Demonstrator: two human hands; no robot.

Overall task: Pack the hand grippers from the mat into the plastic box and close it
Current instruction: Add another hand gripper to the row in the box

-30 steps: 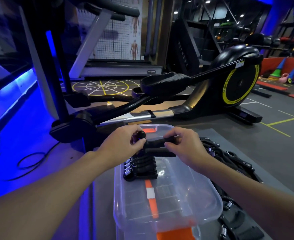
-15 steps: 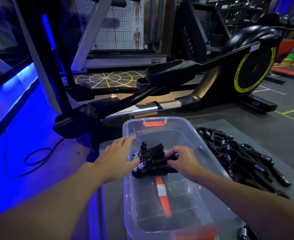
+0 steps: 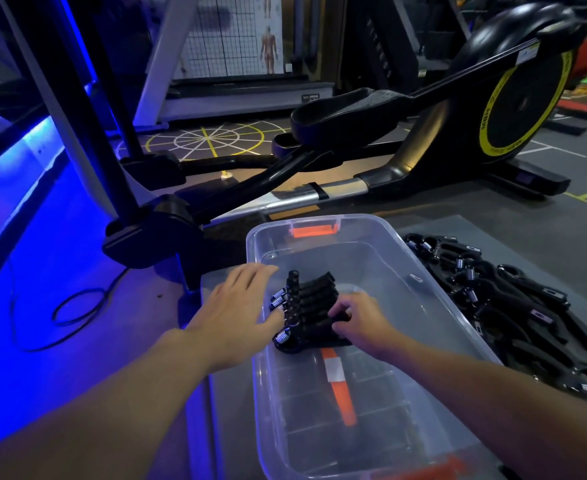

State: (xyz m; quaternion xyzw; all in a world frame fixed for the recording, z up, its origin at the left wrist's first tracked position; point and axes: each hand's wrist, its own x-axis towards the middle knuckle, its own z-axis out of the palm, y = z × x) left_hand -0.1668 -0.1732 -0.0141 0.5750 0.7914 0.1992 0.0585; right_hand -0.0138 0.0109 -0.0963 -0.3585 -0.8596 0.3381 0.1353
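Observation:
A clear plastic box (image 3: 434,299) with orange latches stands open on the grey mat (image 3: 541,244). Inside it, near the left wall, a row of several black hand grippers (image 3: 307,308) with steel springs stands packed side by side. My left hand (image 3: 240,306) lies flat with straight fingers over the box's left rim, its fingertips touching the spring ends. My right hand (image 3: 358,318) is inside the box, fingers curled over the handles of the nearest gripper in the row. A pile of several more black hand grippers (image 3: 513,303) lies on the mat to the right of the box.
A black elliptical trainer (image 3: 389,140) with a yellow-ringed flywheel stands just behind the mat. A treadmill (image 3: 236,95) is further back. A black cable (image 3: 74,306) loops on the blue-lit floor at left. The orange strip (image 3: 340,386) seen through the box bottom is a lid beneath.
Both hands came down from above the box and set the held gripper into the row. My left hand let go and opened flat on the rim. The camera tilted down and closer.

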